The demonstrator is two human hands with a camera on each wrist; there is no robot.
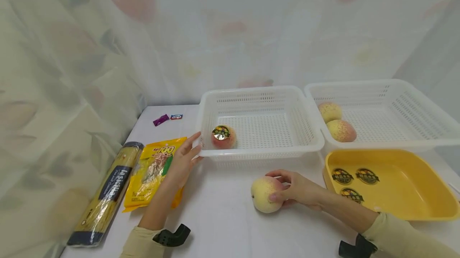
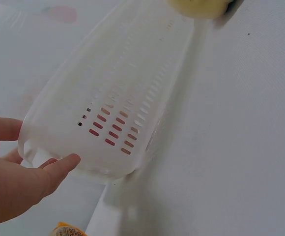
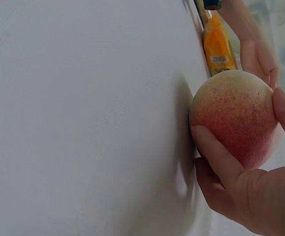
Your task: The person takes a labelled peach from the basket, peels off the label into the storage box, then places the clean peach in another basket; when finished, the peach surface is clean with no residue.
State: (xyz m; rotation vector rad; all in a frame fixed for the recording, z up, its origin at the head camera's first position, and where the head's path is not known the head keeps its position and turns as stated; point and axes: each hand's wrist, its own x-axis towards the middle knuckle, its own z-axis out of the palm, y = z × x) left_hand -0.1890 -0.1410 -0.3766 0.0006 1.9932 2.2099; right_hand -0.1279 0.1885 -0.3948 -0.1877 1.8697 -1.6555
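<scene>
My right hand (image 1: 300,188) holds a yellow-and-pink peach (image 1: 266,195) at the table, in front of the middle basket. In the right wrist view, the fingers and thumb lie on both sides of the peach (image 3: 236,115), whose red side faces the palm. With my left hand (image 1: 183,162) I hold the front left corner of the white plastic basket (image 1: 264,152). The left wrist view has its fingers on both sides of that corner of the basket (image 2: 69,142). Inside this basket sits one peach (image 1: 227,140) bearing a dark round sticker (image 1: 221,132).
Two peaches (image 1: 341,131) lie in a second white basket (image 1: 388,144) at the right. In front of it, a yellow tray (image 1: 402,194) holds several stickers (image 1: 367,175). A yellow food bag (image 1: 147,190), a noodle pack (image 1: 108,194) and two small wrapped sweets (image 1: 161,120) are at the left.
</scene>
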